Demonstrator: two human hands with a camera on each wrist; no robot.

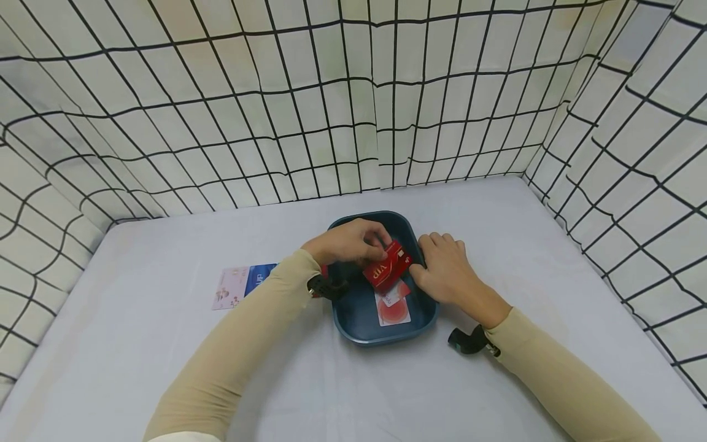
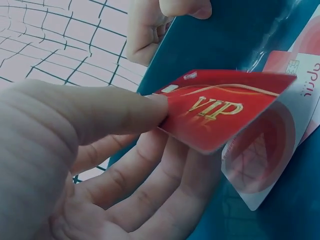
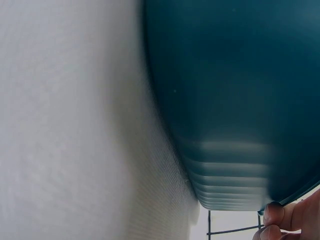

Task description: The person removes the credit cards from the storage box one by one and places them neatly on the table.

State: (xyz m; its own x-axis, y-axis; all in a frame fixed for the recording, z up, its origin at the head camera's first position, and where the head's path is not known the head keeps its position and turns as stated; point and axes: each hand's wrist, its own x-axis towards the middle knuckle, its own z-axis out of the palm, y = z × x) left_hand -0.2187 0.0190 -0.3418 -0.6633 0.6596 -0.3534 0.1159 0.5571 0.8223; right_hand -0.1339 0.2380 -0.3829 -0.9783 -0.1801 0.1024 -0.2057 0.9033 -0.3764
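My left hand (image 1: pixel 356 240) pinches a red VIP card (image 1: pixel 388 267) between thumb and fingers, tilted over the inside of a dark blue plastic bin (image 1: pixel 353 325). Seen from the left wrist, the card's gold VIP lettering (image 2: pixel 215 108) faces up and the thumb lies on its edge. Below it, a white card with a red round pattern (image 1: pixel 393 313) lies on the bin floor, overlapped by a red and white chip card (image 2: pixel 300 75). At the bin's right side, my right hand (image 1: pixel 446 270) grips the rim, thumb over the edge and fingers outside.
Left of the bin, a pale pink floral card (image 1: pixel 230 287) and a blue card (image 1: pixel 257 275) lie on the white-covered table (image 1: pixel 138 319), partly behind my left sleeve. Something red shows by the left wrist. Black netting (image 1: pixel 342 110) over white cloth encloses the back and sides.
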